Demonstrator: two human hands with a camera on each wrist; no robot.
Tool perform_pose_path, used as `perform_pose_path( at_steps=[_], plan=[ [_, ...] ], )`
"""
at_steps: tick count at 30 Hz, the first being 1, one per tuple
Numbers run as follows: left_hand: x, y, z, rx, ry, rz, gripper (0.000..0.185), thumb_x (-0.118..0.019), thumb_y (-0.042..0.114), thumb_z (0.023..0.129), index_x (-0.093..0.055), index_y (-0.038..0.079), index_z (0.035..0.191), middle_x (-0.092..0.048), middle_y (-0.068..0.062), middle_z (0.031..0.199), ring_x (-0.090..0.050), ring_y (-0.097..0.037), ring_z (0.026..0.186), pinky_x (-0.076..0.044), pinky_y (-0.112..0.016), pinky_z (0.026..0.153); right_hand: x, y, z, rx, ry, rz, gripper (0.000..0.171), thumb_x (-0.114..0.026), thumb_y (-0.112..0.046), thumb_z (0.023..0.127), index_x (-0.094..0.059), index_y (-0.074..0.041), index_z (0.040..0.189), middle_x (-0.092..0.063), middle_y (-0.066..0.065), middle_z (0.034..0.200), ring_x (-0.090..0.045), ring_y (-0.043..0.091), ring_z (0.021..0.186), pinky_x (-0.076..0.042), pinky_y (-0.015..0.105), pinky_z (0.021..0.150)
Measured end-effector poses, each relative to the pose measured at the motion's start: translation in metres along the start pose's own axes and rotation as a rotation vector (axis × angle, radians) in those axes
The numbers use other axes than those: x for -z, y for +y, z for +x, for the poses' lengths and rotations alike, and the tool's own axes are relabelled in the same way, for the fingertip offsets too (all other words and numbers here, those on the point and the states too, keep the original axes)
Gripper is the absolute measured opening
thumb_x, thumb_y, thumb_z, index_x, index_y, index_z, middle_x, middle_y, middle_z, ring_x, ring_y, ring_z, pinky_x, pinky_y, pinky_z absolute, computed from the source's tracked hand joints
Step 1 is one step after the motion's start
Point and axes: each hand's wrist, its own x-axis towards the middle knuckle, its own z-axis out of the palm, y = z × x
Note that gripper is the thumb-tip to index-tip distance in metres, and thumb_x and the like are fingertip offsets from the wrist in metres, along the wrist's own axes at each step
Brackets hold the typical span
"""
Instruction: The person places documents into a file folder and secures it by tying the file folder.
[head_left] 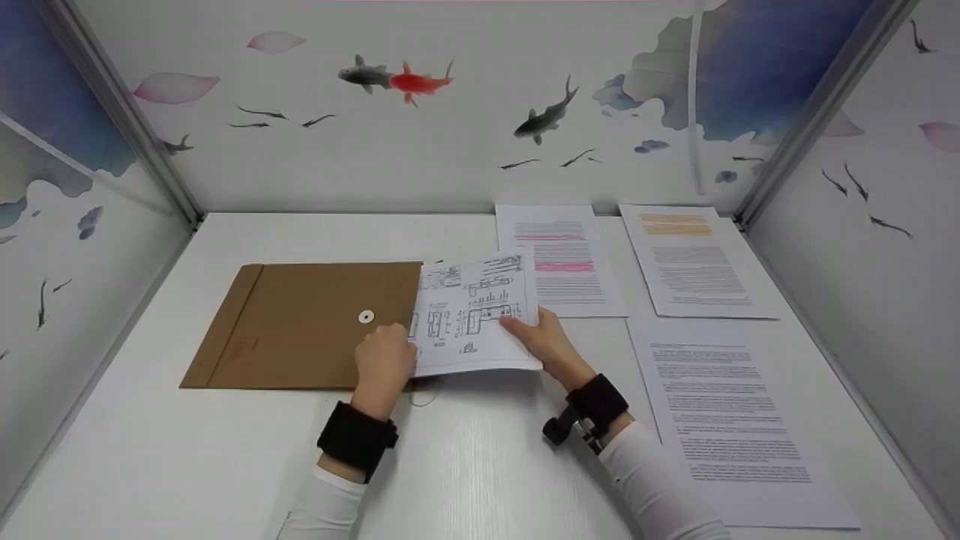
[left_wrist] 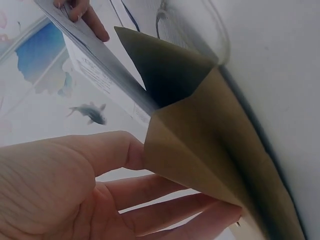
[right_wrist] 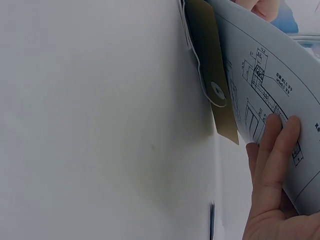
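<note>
— Where's the white stack of printed diagram sheets (head_left: pixel 474 315)?

— Half inside the flat brown paper envelope (head_left: pixel 304 324) on the white table (head_left: pixel 480 450). My right hand (head_left: pixel 546 341) pinches the stack's outer edge; my left hand (head_left: pixel 384 360) pinches the envelope's mouth open.

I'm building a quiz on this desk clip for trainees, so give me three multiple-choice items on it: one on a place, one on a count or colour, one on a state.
1. Where does the brown paper envelope lie on the white table?
A. left of the loose sheets
B. against the right wall
C. on the floor

2. How many loose printed text sheets lie flat on the right?
A. one
B. three
C. five

3. What is the state of the white sheets with line drawings?
A. crumpled
B. rolled up
C. partly inside the envelope mouth

Answers:
1 A, it lies left of them.
2 B, the pink-marked sheet, orange-marked sheet and plain text sheet.
3 C, the left hand holds the mouth open and the right hand holds the sheets.
</note>
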Motion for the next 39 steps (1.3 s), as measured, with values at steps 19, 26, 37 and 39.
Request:
perform_pose_path(
  at_steps=[19, 26, 37, 39],
  plan=[
    [0.002, 0.001, -0.002, -0.024, 0.007, 0.015, 0.015, -0.064, 0.005, 0.090, -0.073, -0.006, 0.087, -0.076, -0.022, 0.087, -0.075, -0.037, 0.076, -0.059, -0.049, 0.062, -0.031, 0.002, 0.009, 0.004, -0.041, 0.023, 0.034, -0.065, -0.014, 0.099, -0.064, -0.006, 0.132, -0.075, 0.014, 0.116, -0.071, 0.010, 0.080, -0.055, 0.023, 0.069],
    [0.004, 0.002, 0.000, 0.009, -0.049, 0.012, 0.018, -0.062, 0.007, 0.092, -0.074, -0.006, 0.094, -0.076, -0.023, 0.094, -0.074, -0.037, 0.081, -0.059, -0.050, 0.066, -0.041, -0.001, 0.015, -0.001, -0.055, 0.011, 0.032, -0.067, -0.013, 0.098, -0.065, -0.003, 0.128, -0.076, 0.015, 0.111, -0.070, 0.010, 0.077, -0.054, 0.023, 0.067],
    [0.003, 0.002, -0.001, 0.002, -0.019, 0.008, 0.016, -0.062, 0.005, 0.089, -0.073, -0.006, 0.089, -0.076, -0.023, 0.089, -0.074, -0.037, 0.078, -0.059, -0.050, 0.064, -0.059, -0.003, 0.017, -0.023, -0.061, 0.020, 0.033, -0.064, -0.013, 0.099, -0.064, -0.002, 0.130, -0.075, 0.017, 0.113, -0.071, 0.011, 0.079, -0.057, 0.024, 0.069],
    [0.002, 0.001, -0.001, -0.005, -0.015, 0.007, 0.016, -0.062, 0.005, 0.089, -0.073, -0.007, 0.089, -0.076, -0.023, 0.089, -0.074, -0.037, 0.077, -0.058, -0.050, 0.064, -0.061, -0.003, 0.018, -0.014, -0.067, 0.028, 0.033, -0.064, -0.012, 0.099, -0.063, -0.001, 0.130, -0.075, 0.018, 0.113, -0.071, 0.011, 0.078, -0.057, 0.024, 0.069]
  ],
)
